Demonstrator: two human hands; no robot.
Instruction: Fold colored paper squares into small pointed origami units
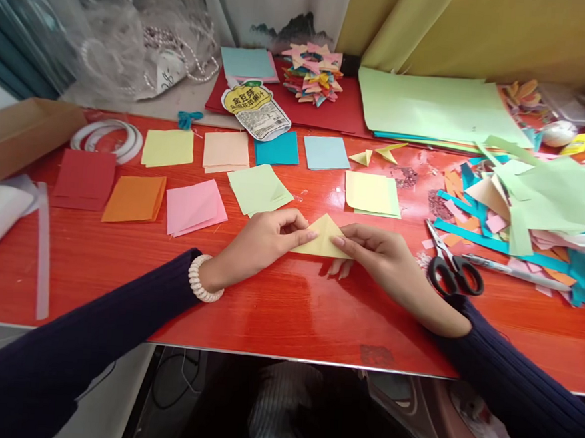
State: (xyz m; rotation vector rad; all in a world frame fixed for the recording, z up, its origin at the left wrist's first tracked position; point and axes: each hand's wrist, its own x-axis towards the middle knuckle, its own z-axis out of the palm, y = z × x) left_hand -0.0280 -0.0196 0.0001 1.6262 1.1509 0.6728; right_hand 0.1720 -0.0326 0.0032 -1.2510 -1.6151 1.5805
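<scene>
A glossy red table (245,322) spans the scene. On its far right side lie large light green sheets (440,106), and nearer, at the right, spreads a loose heap of paper scraps (549,197) in green, blue, orange and pink. The left hand (267,240) and right hand (381,253) meet near the middle, each pinching one side of a folded yellow paper, thumbs on top. Just beyond the left hand sits a light green stack (258,188) of squares; a pale yellow stack (370,192) lies a little beyond the right hand. Black-handled scissors (453,261) rest to the right of that hand, by the scraps. The folded yellow paper (325,238) is a triangle directly between the hands, its point facing far and its long edge near. Smallest are two folded yellow pieces (363,158), beyond the pale yellow stack.
</scene>
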